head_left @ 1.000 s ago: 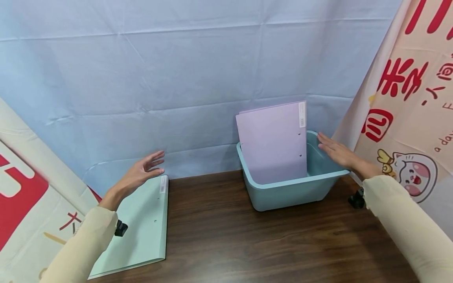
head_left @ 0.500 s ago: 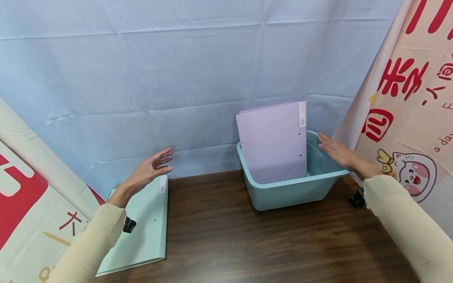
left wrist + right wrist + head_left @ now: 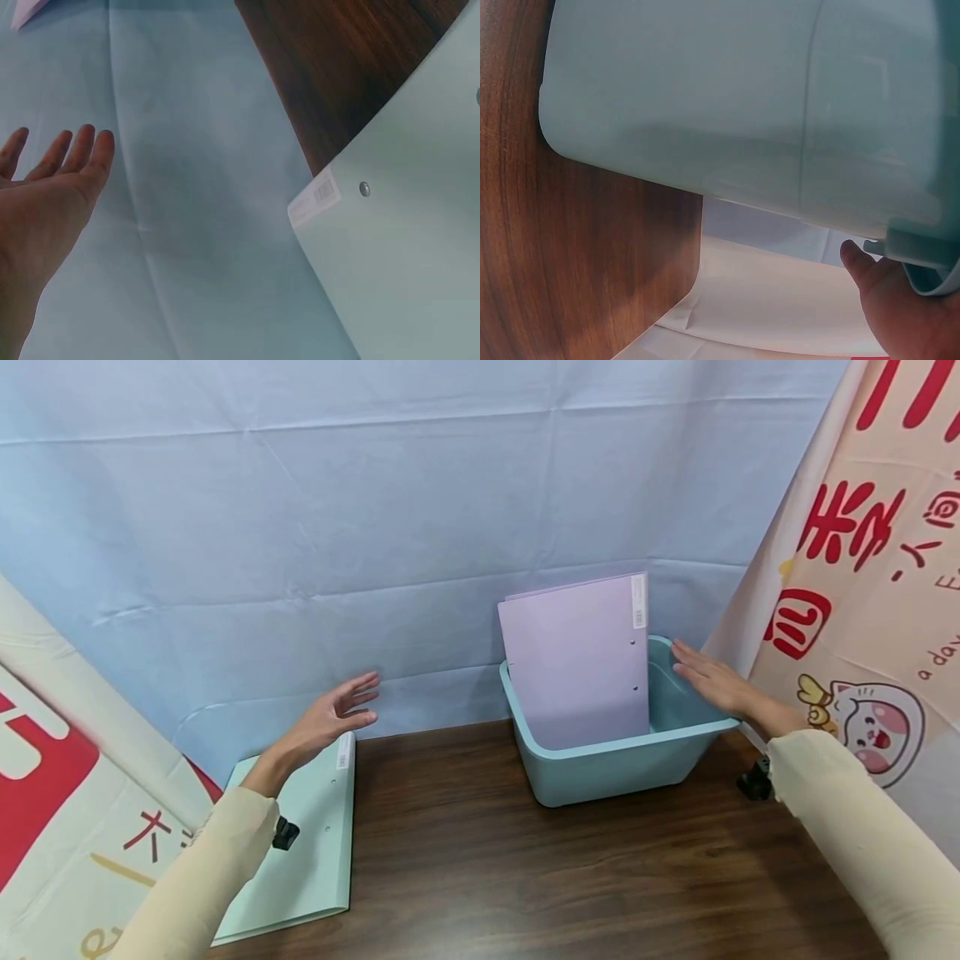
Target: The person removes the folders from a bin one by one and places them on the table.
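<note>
In the head view, my left hand (image 3: pixel 333 714) hovers over the top of a mint-green file folder (image 3: pixel 307 852) with relaxed, spread fingers, holding nothing. That folder lies flat on the table, its rivets and barcode label also showing in the left wrist view. My right hand (image 3: pixel 716 685) is at the right rim of a blue-green plastic bin (image 3: pixel 607 777), fingers over the rim. The right wrist view shows the thumb (image 3: pixel 857 262) on the outer side, below the rim. A purple file folder (image 3: pixel 581 668) stands in the bin, leaning back and rising above it.
A dark wooden table (image 3: pixel 480 860) carries the bin and the green folder. Behind it hangs a light blue cloth (image 3: pixel 420 510). Printed cloths with red characters hang at the right (image 3: pixel 862 568) and left (image 3: pixel 45 777). Each wrist bears a small black camera (image 3: pixel 285 833).
My left hand has moved a little to the right and slightly up, above the green folder. The right hand, the bin and both folders have stayed in place.
</note>
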Motion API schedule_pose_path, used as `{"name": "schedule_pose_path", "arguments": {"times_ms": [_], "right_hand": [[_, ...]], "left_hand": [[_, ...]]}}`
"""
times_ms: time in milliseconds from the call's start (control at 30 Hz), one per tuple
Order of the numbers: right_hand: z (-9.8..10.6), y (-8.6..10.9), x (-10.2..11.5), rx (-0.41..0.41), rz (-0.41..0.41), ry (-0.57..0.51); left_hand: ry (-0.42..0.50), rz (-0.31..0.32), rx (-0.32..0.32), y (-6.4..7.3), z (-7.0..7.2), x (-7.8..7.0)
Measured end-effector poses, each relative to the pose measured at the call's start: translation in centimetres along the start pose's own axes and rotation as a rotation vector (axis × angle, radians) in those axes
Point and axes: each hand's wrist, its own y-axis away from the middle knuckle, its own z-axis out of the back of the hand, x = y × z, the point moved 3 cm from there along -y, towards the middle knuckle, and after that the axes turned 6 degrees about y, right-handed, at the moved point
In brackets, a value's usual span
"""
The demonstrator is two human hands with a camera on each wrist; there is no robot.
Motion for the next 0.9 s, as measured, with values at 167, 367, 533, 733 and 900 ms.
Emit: {"name": "schedule_pose_path", "arguments": {"times_ms": [167, 367, 533, 733, 900], "right_hand": [[0.0, 0.0, 0.1, -0.003, -0.001, 0.004], [0.0, -0.2, 0.0, -0.006, -0.004, -0.003], [-0.1, -0.2, 0.0, -0.013, 0.000, -0.010], [0.0, -0.1, 0.0, -0.020, 0.010, -0.022], [0.0, 0.0, 0.0, -0.017, 0.014, -0.030]], "left_hand": [[-0.007, -0.001, 0.003, -0.6, -0.2, -0.1], [0.010, -0.007, 0.019, -1.5, -0.8, -0.5], [0.015, -0.019, 0.029, -1.9, -1.4, -0.7], [0.006, -0.038, 0.037, -2.5, -2.2, -1.3], [0.003, -0.050, 0.036, -2.9, -2.6, -1.5]]}}
